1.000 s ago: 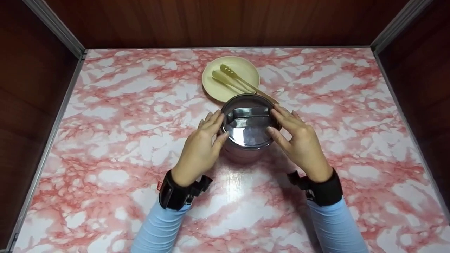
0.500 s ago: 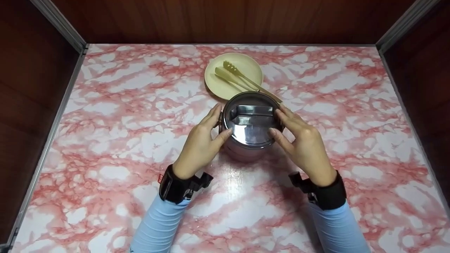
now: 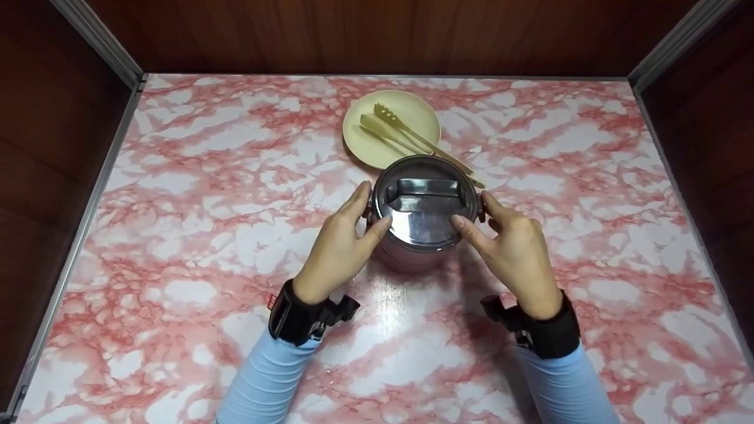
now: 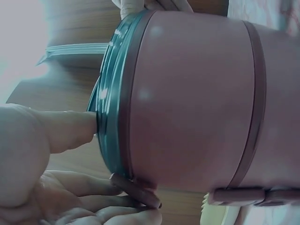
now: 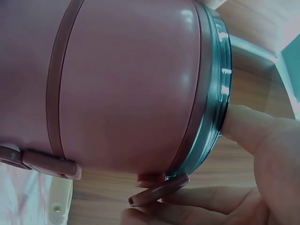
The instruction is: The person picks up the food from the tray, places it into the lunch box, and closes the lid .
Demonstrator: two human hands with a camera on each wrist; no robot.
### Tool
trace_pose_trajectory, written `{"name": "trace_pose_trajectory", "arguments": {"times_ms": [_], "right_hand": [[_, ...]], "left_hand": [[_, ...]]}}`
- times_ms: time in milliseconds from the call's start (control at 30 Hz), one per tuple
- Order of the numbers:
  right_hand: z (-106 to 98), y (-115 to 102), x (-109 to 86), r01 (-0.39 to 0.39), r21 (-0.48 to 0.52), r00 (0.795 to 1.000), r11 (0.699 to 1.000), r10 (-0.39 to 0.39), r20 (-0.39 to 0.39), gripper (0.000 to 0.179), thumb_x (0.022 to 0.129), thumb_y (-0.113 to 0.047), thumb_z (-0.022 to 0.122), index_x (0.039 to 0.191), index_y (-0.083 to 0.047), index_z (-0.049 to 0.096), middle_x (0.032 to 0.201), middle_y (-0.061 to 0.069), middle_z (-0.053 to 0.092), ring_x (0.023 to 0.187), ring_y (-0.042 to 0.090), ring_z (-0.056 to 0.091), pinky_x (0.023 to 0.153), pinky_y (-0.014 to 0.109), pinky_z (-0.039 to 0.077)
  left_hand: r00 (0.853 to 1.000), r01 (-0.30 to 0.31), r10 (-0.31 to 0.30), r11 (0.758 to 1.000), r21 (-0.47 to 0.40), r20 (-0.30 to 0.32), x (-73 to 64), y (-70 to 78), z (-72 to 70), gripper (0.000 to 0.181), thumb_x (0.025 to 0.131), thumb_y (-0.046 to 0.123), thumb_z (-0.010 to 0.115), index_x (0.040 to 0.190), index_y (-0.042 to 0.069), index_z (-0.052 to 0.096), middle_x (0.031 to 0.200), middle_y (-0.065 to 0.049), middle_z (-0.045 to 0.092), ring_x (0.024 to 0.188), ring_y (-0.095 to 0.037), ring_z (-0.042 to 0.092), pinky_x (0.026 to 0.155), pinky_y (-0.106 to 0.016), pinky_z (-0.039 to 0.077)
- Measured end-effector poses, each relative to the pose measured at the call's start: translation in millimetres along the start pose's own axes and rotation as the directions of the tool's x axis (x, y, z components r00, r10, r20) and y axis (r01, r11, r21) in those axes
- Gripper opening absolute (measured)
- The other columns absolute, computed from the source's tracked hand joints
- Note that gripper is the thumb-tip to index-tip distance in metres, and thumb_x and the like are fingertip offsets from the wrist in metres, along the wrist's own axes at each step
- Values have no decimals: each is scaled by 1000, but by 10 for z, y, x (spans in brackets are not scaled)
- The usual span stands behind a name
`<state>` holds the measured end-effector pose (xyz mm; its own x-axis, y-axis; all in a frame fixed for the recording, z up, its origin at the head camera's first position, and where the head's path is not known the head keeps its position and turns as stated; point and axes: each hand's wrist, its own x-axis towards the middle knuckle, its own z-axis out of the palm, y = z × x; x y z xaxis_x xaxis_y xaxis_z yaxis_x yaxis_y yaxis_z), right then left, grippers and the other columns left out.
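A tall pink lunch box [image 3: 410, 259] with a dark shiny lid [image 3: 424, 227] stands upright in the middle of the head view. My left hand [image 3: 337, 250] grips its left side, thumb on the lid's rim, fingers around the upper latch [image 4: 136, 191], which sticks out from the body. Opposite, my right hand [image 3: 519, 250] holds the right side the same way; its thumb presses the lid's edge and its fingers sit behind another swung-out upper latch [image 5: 159, 190]. Lower latches, such as the left one [image 4: 236, 196], lie flat against the body.
Behind the lunch box lies a pale yellow plate [image 3: 417, 109]. Resting across it are a slotted, toothed utensil [image 3: 386, 115] and a flat-headed one [image 3: 371, 125], their handles toward the box. Brown panels [image 3: 377, 38] wall the marbled tabletop [image 3: 206, 224] at back and sides.
My right fingers have moved from the lid's edge out to the right latch, which now stands out. The left latch swung out earlier under my left fingers. The lunch box stays put.
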<state>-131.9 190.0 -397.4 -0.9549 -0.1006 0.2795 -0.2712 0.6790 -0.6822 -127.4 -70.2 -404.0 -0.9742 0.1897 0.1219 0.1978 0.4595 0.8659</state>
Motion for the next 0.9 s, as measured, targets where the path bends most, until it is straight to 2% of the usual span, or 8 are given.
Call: {"name": "trace_pose_trajectory", "arguments": {"times_ms": [300, 533, 700, 800, 900], "right_hand": [[48, 14, 23, -21, 155, 999, 988, 17, 27, 67, 89, -35, 75, 134, 9, 54, 115, 21, 68, 99, 26, 70, 79, 30, 55], [51, 13, 21, -51, 188, 999, 981, 49, 14, 68, 89, -36, 74, 136, 8, 52, 116, 19, 68, 99, 22, 69, 80, 28, 55], [70, 18, 2, -84, 224, 996, 971, 85, 6, 67, 89, -33, 75, 137, 7, 51, 118, 18, 67, 103, 20, 68, 81, 21, 53], [87, 27, -1, -91, 263, 995, 960, 97, -9, 63, 88, -29, 77, 135, 7, 53, 117, 18, 68, 104, 20, 68, 82, 20, 53], [110, 46, -3, -118, 345, 991, 931, 133, -20, 61, 86, -22, 80, 133, 7, 55, 119, 18, 67, 105, 20, 67, 84, 22, 53]], "left_hand": [[999, -25, 23, 998, -65, -46, -19, -33, 72, 69, 100, 28, 60, 149, -8, 28, 156, -22, 26, 145, -26, 26, 115, -30, 22], [998, -22, 14, 990, -137, -57, 2, -11, 102, 69, 100, 26, 61, 150, -8, 27, 156, -21, 26, 143, -23, 28, 111, -27, 29], [998, -14, 0, 980, -199, -70, 10, -34, 107, 68, 99, 25, 64, 149, -7, 30, 153, -21, 33, 139, -19, 37, 107, -25, 35], [997, -5, -14, 973, -232, -78, 13, -49, 112, 68, 97, 24, 66, 149, -6, 32, 150, -19, 39, 134, -18, 44, 105, -24, 38], [996, 16, -41, 950, -311, -74, 19, -63, 121, 68, 95, 20, 69, 148, -5, 34, 152, -18, 38, 134, -18, 44, 104, -24, 39]]}}
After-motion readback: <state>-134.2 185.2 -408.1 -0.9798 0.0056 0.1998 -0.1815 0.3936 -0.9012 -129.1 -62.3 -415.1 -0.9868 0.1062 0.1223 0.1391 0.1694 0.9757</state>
